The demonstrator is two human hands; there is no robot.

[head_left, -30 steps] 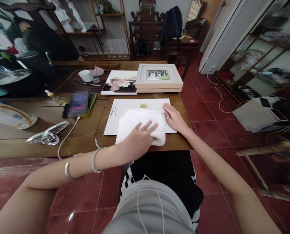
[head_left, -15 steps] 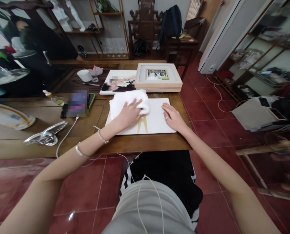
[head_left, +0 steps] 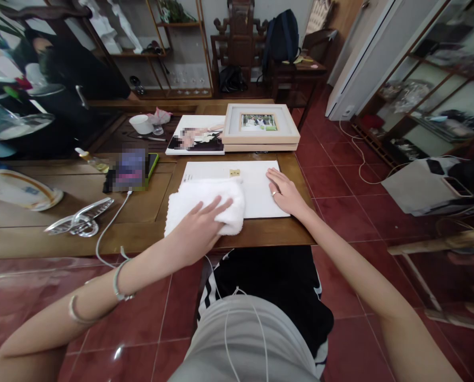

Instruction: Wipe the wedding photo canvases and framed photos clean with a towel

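A white panel lies flat on the wooden table, probably the back of a frame or print. Near its far edge is a small gold-coloured fitting. My left hand is on a folded white towel, its fingers bent into the cloth. The towel covers the panel's near left part and hangs over its near edge. My right hand rests with fingers stretched out on the panel's right side, a ring on one finger. What lies under the towel is hidden.
Behind the panel are stacked light-wood picture frames and a photo print. To the left are a phone with a white cable, a silver winged ornament, a small dropper bottle and a white cup.
My left hand has drawn the towel toward me over the panel, uncovering its far part and hiding the gold-coloured stand leg. My right hand stays in place.
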